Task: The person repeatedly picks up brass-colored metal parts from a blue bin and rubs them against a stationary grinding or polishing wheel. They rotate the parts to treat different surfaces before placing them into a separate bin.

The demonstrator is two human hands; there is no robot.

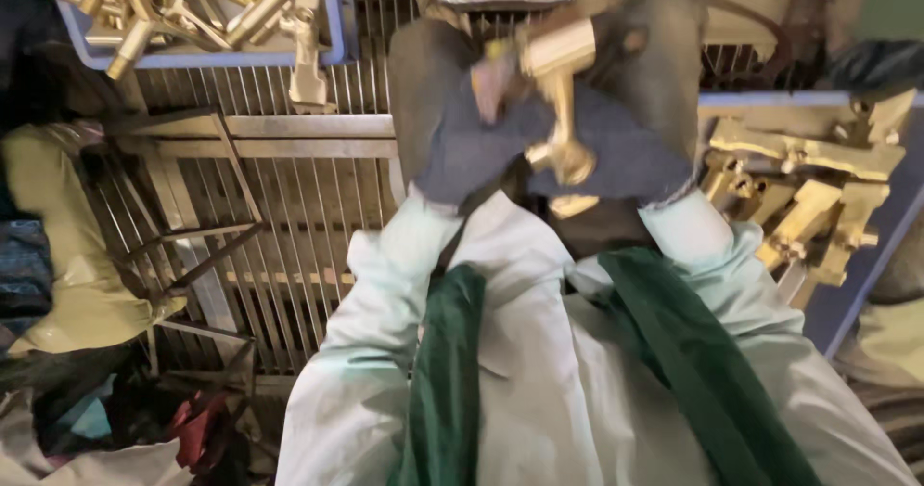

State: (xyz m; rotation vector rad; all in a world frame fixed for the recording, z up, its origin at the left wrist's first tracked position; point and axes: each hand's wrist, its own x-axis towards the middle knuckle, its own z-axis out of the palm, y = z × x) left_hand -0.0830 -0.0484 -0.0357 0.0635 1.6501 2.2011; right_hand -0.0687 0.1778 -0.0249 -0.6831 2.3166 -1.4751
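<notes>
We see both hands in dark grey gloves at frame centre, motion-blurred; left hand [452, 130] and right hand [640, 111] both wrapped round one brass fitting [558, 91]; fitting sits between the palms, long axis roughly vertical, wide end at 12 o'clock, knobbed end at 6 o'clock; left fingers [491, 87] curl closed against its upper part, a pink patch there we can't identify; right fingers are mostly hidden behind the fitting and blur, so we can only say that hand is closed round it; exact grip points unreadable.

Sleeves pale, with a dark green apron strap [688, 351] on each side, filling the lower half; they hide whatever lies under the hands.

Below and at 9 o'clock of the hands: a slatted metal grate [289, 197]; we can't tell if the fitting touches it.

At 10–11 o'clock: blue crate [337, 24] of brass parts [173, 5], cut off by the top edge; one part overhangs its rim.

At 3 o'clock: second pile of brass castings [808, 178] in a blue-rimmed tray, partly cut by the right edge.

At 12 o'clock: a pale block of machinery, cropped, unclear.

At 8–9 o'clock: yellowish bundle [58, 245] and dark clutter, too dim to identify.
</notes>
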